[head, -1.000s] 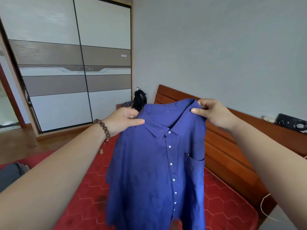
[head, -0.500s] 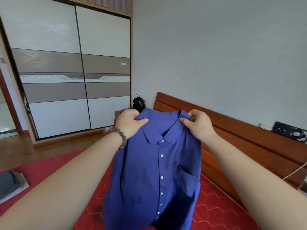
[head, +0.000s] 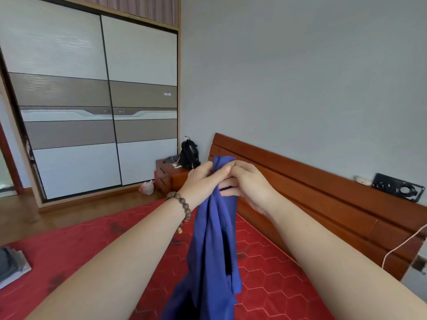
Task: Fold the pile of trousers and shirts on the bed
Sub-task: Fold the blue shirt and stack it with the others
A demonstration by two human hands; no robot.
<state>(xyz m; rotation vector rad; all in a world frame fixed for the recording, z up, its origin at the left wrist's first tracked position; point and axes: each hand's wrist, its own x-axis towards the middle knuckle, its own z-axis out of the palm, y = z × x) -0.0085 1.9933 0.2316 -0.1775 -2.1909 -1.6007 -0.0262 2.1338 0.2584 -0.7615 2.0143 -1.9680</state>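
both hands up at chest height, pressed together w/ the blue shirt (head: 213, 239) between them. my left hand (head: 203, 181) grips the top of the shirt, fingers curled round the bunched fabric, thumb on top; bead bracelet (head: 182, 204) on that wrist. right hand (head: 247, 183) touching the left, fingers wrapped on the same bunch from the other side, a strip of blue showing between its fingers. shirt top edge pokes out just above the knuckles, rest hangs straight down as a narrow doubled-over column, above the bed (head: 265, 262), lower end runs out of frame so can't tell if it touches the mattress. bed has a red cover w/ hexagon pattern, wooden headboard (head: 312, 192) on the right side. grey folded stack (head: 11, 266) at far left edge of the bed, well apart from the shirt. bg: sliding-door wardrobe (head: 92, 107), nightstand (head: 171, 176) w/ black bag (head: 189, 153) on it, black device (head: 397, 187) on the headboard ledge, white cable (head: 402, 244) hanging off the right.
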